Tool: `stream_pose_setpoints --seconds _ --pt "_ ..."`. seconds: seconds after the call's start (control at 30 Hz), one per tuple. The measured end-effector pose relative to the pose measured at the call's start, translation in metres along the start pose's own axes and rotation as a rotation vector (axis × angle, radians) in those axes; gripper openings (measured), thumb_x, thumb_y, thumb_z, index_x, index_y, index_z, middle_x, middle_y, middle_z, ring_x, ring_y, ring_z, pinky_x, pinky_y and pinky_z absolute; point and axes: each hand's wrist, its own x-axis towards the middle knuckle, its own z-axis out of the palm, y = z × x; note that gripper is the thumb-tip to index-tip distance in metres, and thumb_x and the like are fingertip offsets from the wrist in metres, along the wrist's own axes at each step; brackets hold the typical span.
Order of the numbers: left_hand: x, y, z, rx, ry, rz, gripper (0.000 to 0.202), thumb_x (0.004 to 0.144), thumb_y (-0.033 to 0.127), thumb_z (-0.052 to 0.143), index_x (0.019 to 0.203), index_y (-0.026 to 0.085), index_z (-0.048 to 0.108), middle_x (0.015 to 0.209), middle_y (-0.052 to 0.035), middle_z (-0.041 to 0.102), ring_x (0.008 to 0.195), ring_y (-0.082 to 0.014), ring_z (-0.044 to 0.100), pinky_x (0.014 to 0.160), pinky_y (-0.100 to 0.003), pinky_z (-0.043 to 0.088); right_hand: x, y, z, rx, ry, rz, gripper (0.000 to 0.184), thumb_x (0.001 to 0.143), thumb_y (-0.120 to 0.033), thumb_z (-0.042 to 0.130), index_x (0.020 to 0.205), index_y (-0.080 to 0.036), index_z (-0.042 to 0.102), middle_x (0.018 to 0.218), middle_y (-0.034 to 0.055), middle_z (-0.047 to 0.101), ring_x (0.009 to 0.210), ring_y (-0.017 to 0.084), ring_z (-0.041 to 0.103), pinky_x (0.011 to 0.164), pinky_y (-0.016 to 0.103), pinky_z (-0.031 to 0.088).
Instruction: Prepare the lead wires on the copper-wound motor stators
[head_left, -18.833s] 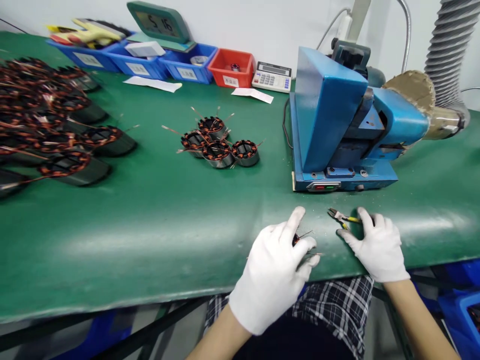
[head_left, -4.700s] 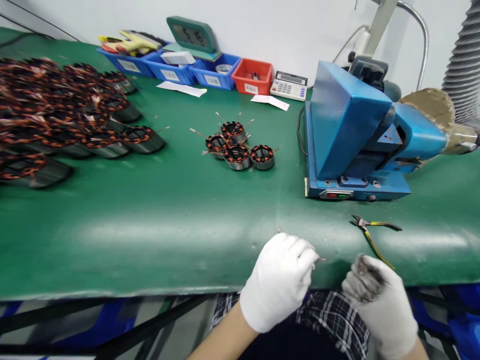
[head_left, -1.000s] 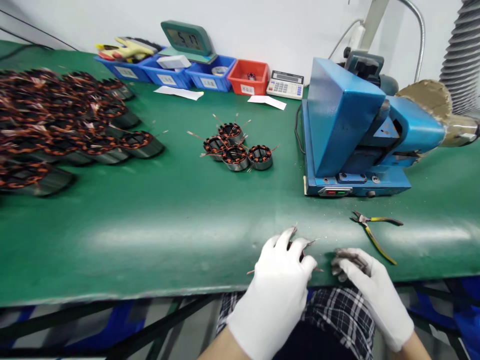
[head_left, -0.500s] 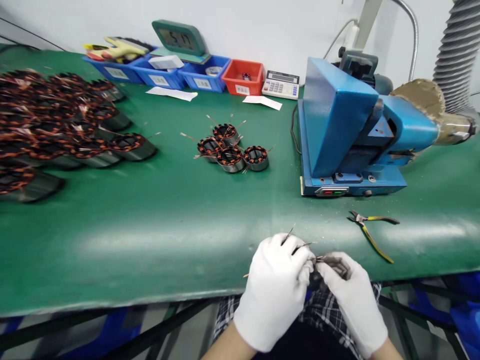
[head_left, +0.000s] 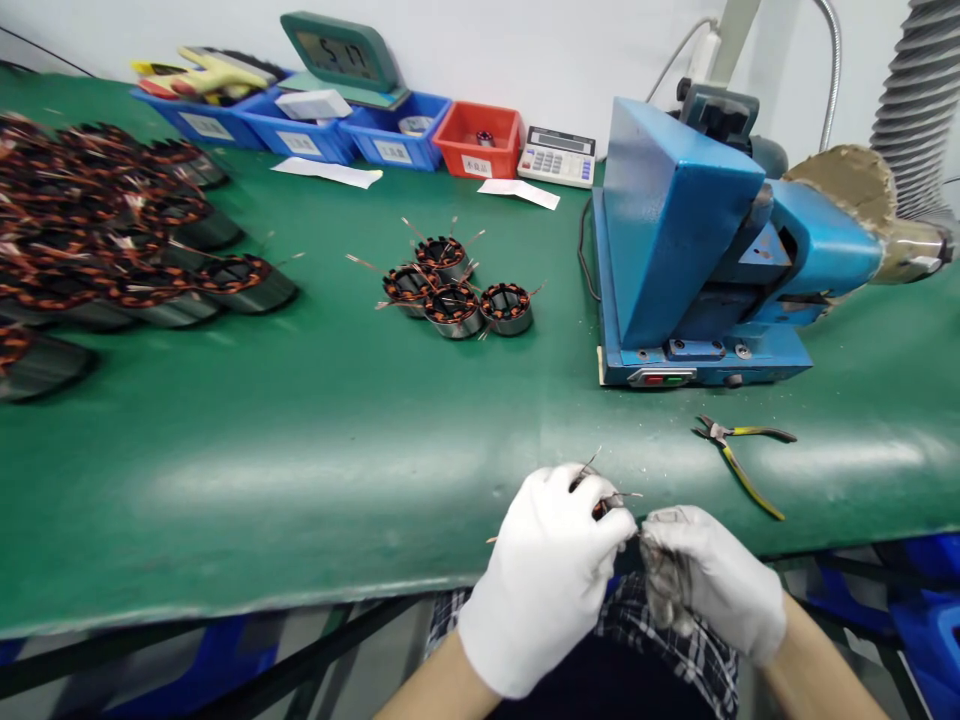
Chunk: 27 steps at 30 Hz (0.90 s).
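Note:
My left hand (head_left: 551, 570), in a white glove, is closed around a wire-wound motor stator (head_left: 600, 508). Most of the stator is hidden behind the fingers; some copper winding and several thin wire ends poke out past them. My right hand (head_left: 705, 570), also gloved, with grey-smudged fingertips, pinches beside the left thumb at what looks like a wire lead of that stator; the lead itself is mostly covered. Both hands are over the table's front edge. Diagonal cutters (head_left: 718, 432) with yellow-and-black handles lie spread on the green table (head_left: 300, 450), beyond my right hand.
Several stators (head_left: 454, 308) stand grouped mid-table, and many more (head_left: 247, 283) crowd the left side. A blue machine (head_left: 675, 240) with a duct stands at the right. Along the wall are blue bins (head_left: 394, 150), a red bin (head_left: 476, 162), a calculator (head_left: 559, 158) and a clock (head_left: 341, 55).
My right hand has turned over at the wrist, its lower fingers now curled downward, with fingertips still by the left thumb. My left hand keeps the stator. The view has shifted slightly.

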Motion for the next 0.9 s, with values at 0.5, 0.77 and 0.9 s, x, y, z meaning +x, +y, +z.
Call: stream_pose_setpoints --seconds 0.5,0.77,0.9 --pt "0.003 -0.001 -0.005 0.050 0.021 0.054 0.026 0.062 0.005 0.052 0.080 0.022 0.061 0.091 -0.0025 0.062 0.091 -0.0249 0.049 0.075 -0.040 0.040 0.002 0.001 0.000 0.055 -0.030 0.055 0.034 0.079 -0.048 0.045 0.061 -0.019 0.050 0.042 -0.0002 0.053 0.034 0.014 0.048 0.033 0.023 0.033" --pt "0.006 -0.004 -0.002 0.029 0.048 0.082 0.015 0.070 0.008 0.053 0.076 0.021 0.060 0.088 -0.0018 0.062 0.088 -0.0225 0.049 0.073 -0.037 0.039 -0.004 0.009 0.001 -0.508 0.441 -0.429 0.024 0.083 -0.035 0.050 0.066 -0.020 0.060 0.061 0.0042 0.060 0.059 0.018 0.056 0.062 0.031 0.043" --pt "0.006 -0.003 -0.002 0.041 0.040 0.082 0.020 0.065 0.006 0.054 0.076 0.021 0.061 0.088 -0.0018 0.062 0.088 -0.0228 0.049 0.074 -0.038 0.039 0.006 0.009 0.002 0.048 0.028 0.036 0.039 0.081 -0.054 0.042 0.057 -0.023 0.043 0.037 -0.0065 0.036 0.031 0.012 0.037 0.035 0.024 0.030"
